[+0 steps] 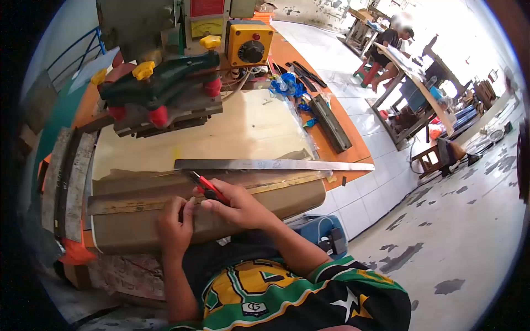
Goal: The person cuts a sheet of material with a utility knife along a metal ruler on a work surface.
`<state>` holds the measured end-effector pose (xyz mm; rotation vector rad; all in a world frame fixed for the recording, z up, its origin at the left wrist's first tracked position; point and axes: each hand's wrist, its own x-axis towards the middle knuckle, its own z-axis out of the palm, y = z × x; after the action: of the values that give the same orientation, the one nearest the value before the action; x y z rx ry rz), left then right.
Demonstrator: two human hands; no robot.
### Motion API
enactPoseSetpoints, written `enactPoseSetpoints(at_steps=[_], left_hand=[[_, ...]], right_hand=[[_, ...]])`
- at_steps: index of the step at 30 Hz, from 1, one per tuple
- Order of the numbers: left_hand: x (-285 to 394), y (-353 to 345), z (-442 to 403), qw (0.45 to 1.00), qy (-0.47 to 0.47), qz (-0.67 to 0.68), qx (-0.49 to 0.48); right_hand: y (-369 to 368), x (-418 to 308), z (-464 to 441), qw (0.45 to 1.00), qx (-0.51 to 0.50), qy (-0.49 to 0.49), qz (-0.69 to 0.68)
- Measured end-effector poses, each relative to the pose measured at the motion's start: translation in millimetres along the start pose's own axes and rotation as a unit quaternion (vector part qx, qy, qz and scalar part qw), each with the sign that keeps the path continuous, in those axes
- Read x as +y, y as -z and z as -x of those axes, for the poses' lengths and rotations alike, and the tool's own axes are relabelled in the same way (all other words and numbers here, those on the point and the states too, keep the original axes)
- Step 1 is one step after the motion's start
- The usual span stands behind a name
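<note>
In my right hand (241,207) is a red and black utility knife (212,191), its tip pointing up and to the left. My left hand (174,225) is just left of it, thumb and fingers pinched together over brown sheet material (276,208) that hangs over the table's front edge. What the pinch holds, if anything, is hidden. A worn flat bar (127,205) runs along the sheet beyond both hands. Farther in, a long metal ruler (276,164) lies across the table, its right end at the table corner.
A dark green press head (160,83) with yellow knobs stands at the back left, beside a yellow control box (249,45). Blue plastic (287,85) and a metal bar (330,122) lie at the right. Long bars (77,185) line the left side. Another person (391,41) sits at a far table.
</note>
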<state>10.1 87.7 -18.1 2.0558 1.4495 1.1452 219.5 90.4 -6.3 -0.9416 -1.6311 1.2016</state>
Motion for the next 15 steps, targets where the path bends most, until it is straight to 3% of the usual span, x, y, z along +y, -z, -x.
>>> enactPoseSetpoints(at_steps=[2, 8, 15], left_hand=[[-6.1, -3.3, 1.0, 1.000, 0.007, 0.012, -0.001], [6.4, 3.3, -3.2, 0.999, -0.009, -0.028, -0.022], [5.8, -0.2, -3.3, 0.999, -0.008, -0.036, -0.008]], right_hand=[[0.8, -1.5, -0.2, 0.998, 0.013, 0.044, 0.032], [2.2, -6.5, 2.8, 1.000, 0.000, 0.003, 0.020], [-0.3, 2.4, 1.2, 0.998, 0.016, 0.054, 0.001]])
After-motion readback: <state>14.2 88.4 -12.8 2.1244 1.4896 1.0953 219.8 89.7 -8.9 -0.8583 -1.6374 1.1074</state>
